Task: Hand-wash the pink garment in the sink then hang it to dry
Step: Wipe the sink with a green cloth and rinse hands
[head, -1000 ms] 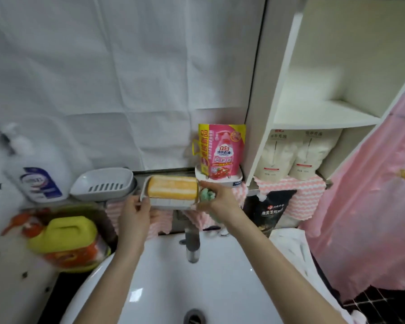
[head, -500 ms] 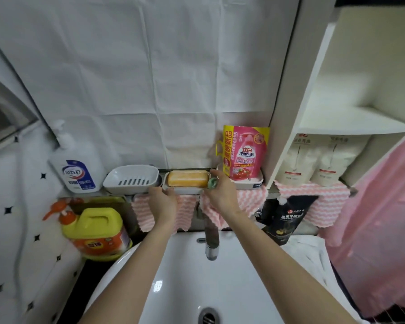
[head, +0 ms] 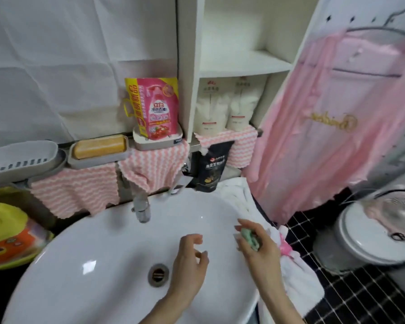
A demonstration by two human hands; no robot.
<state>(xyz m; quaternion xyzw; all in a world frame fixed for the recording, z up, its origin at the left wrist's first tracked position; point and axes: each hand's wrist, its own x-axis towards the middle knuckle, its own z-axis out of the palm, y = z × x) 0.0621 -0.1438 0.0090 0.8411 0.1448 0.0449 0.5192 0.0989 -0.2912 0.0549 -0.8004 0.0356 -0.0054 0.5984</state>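
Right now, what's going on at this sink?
A person has both hands over the white sink. The right hand has a small green thing in its grip; what it is cannot be told. The left hand holds nothing, its fingers loosely curled. The pink garment hangs to the right, not yet in the sink. A bar of soap lies in its dish on the ledge, and no water shows at the tap.
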